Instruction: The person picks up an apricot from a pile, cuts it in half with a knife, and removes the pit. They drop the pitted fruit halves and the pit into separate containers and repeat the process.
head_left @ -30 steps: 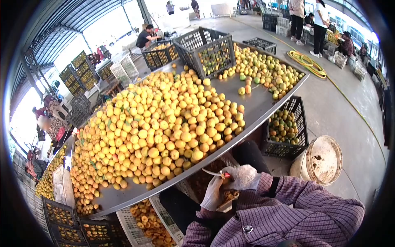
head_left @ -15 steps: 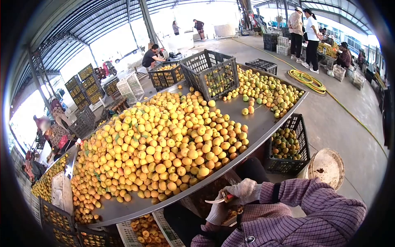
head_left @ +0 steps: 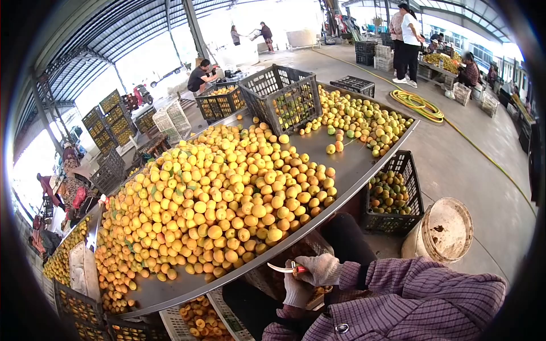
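Note:
My right hand point(head_left: 322, 268), in a white glove with a purple plaid sleeve, is closed on a small curved knife point(head_left: 280, 267) with a red handle; the blade points left. Just below it is my gloved left hand point(head_left: 296, 291), fingers curled against the right hand; what it holds is hidden. Both hands hover below the front edge of a long metal table point(head_left: 364, 156), over a tray of cut fruit point(head_left: 318, 292). A big heap of yellow-orange apricots point(head_left: 222, 187) lies on the table just beyond my hands.
A black crate point(head_left: 284, 96) stands on the table, with more fruit point(head_left: 364, 119) behind it. On the floor to the right are a black crate of fruit point(head_left: 395, 190) and a white bucket point(head_left: 446, 227). White trays of halved fruit point(head_left: 205, 315) sit under the table. People work far off; a hose point(head_left: 418, 102) lies coiled.
My hands and the knife have shifted slightly left and down, staying together. The view has swung a little, so the table and crates sit somewhat further left.

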A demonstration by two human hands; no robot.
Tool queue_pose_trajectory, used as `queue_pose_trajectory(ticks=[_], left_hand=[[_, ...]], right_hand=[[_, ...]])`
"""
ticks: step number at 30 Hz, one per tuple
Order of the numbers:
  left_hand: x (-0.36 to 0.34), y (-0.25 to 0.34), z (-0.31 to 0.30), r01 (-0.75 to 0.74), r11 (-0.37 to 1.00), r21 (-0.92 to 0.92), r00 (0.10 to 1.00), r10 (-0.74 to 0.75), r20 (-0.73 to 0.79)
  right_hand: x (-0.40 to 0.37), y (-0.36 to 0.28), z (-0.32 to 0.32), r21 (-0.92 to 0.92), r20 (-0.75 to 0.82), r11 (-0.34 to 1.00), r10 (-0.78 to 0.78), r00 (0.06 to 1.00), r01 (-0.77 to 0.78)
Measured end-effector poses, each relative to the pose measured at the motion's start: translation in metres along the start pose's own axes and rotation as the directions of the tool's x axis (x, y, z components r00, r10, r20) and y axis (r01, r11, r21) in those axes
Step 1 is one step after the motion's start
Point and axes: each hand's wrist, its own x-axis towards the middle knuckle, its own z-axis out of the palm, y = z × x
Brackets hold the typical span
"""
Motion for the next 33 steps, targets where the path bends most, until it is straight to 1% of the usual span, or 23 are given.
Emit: queue_pose_trajectory(ticks=[1, 3, 5, 6, 7, 9, 11, 12, 13, 14, 15, 16, 17, 18, 19, 20, 22, 23, 25, 29, 31, 32, 33], left_hand=[[0.001, -0.001, -0.001, 0.000, 1.000, -0.013, 1.000, 0.000, 0.021], [0.000, -0.003, 0.005, -0.009, 0.999, -0.037, 1.000, 0.010, 0.013], [-0.008, -0.003, 0.018, -0.102, 0.994, 0.049, 0.989, 0.107, -0.100], [0.009, -0.005, -0.005, -0.138, 0.988, 0.066, 0.990, 0.139, -0.012], [0.008, -0.006, -0.006, -0.136, 0.988, 0.069, 0.991, 0.137, -0.011], [0.005, -0.003, -0.004, -0.061, 0.998, 0.020, 0.997, 0.060, 0.058], [-0.010, 0.003, 0.018, 0.011, 0.997, 0.082, 1.000, -0.010, -0.002], [-0.014, 0.005, 0.022, 0.010, 0.991, 0.135, 1.000, -0.013, 0.023], [-0.005, 0.003, 0.007, 0.005, 0.991, 0.135, 1.000, -0.009, 0.024], [0.012, -0.001, -0.021, -0.076, 0.948, 0.309, 0.989, 0.033, 0.144], [0.013, -0.001, -0.022, -0.173, 0.870, 0.461, 0.963, 0.050, 0.266], [0.014, -0.003, -0.024, -0.244, 0.846, 0.475, 0.939, 0.084, 0.334], [0.013, -0.005, -0.026, -0.243, 0.847, 0.473, 0.939, 0.082, 0.335], [0.002, 0.001, -0.006, -0.038, 0.943, 0.330, 0.977, -0.034, 0.209], [-0.007, 0.005, 0.009, 0.157, 0.976, 0.151, 0.980, -0.173, 0.102], [-0.013, 0.008, 0.018, 0.155, 0.976, 0.151, 0.980, -0.171, 0.100], [-0.018, 0.011, 0.028, 0.219, 0.940, 0.261, 0.976, -0.207, -0.072], [-0.016, 0.010, 0.024, 0.220, 0.940, 0.262, 0.975, -0.207, -0.074], [-0.012, 0.007, 0.019, 0.191, 0.942, 0.277, 0.981, -0.175, -0.082], [-0.013, 0.007, 0.018, 0.141, 0.958, 0.250, 0.989, -0.124, -0.085], [-0.002, 0.005, 0.005, 0.143, 0.975, 0.168, 0.989, -0.147, 0.008], [0.003, 0.001, -0.001, 0.148, 0.974, 0.170, 0.988, -0.152, 0.007], [0.001, 0.000, 0.008, 0.122, 0.985, 0.125, 0.992, -0.118, -0.043]], right_hand=[[0.000, 0.003, 0.005, 0.036, -0.089, 0.999, 0.001, 0.996, 0.002], [0.000, 0.006, 0.010, 0.079, -0.105, 0.997, -0.001, 0.994, 0.009], [0.000, 0.002, 0.012, 0.121, -0.094, 0.992, 0.058, 0.994, -0.047], [0.000, 0.000, 0.012, 0.108, -0.099, 0.991, 0.090, 0.991, -0.079], [0.000, 0.000, 0.012, 0.109, -0.103, 0.991, 0.092, 0.990, -0.081], [0.002, 0.002, 0.010, 0.078, -0.041, 0.992, 0.101, 0.994, -0.097], [-0.003, 0.011, 0.006, 0.059, -0.114, 0.998, -0.001, 0.994, 0.008], [-0.004, 0.007, -0.008, 0.058, -0.045, 0.998, -0.016, 0.999, 0.019], [-0.004, 0.006, -0.017, 0.057, -0.046, 0.998, -0.020, 0.999, 0.023], [-0.004, 0.005, -0.025, 0.017, 0.060, 1.000, 0.005, 0.998, -0.006], [-0.005, 0.006, -0.030, -0.028, 0.164, 0.999, 0.038, 0.986, -0.033], [-0.005, 0.012, -0.028, -0.080, 0.197, 0.996, -0.015, 0.980, 0.032], [-0.005, 0.012, -0.029, -0.082, 0.197, 0.996, -0.012, 0.980, 0.029], [-0.005, 0.010, -0.030, -0.121, 0.240, 0.993, 0.019, 0.971, 0.011], [-0.004, 0.007, -0.032, -0.159, 0.282, 0.987, 0.049, 0.958, -0.003], [-0.004, 0.001, -0.036, -0.157, 0.282, 0.988, 0.046, 0.958, -0.001], [-0.005, -0.010, -0.045, -0.207, 0.329, 0.970, 0.190, 0.925, -0.125], [-0.005, -0.009, -0.043, -0.205, 0.329, 0.971, 0.189, 0.925, -0.126], [-0.004, -0.002, -0.035, -0.110, 0.285, 0.986, 0.154, 0.946, -0.127], [-0.004, 0.006, -0.020, -0.084, 0.197, 0.992, 0.105, 0.975, -0.090], [-0.005, 0.011, -0.013, -0.063, 0.089, 0.998, -0.006, 0.996, 0.012], [-0.004, 0.013, -0.011, -0.062, 0.087, 0.998, -0.001, 0.996, 0.007], [-0.001, 0.009, -0.012, -0.095, 0.132, 0.995, 0.032, 0.991, -0.020]])
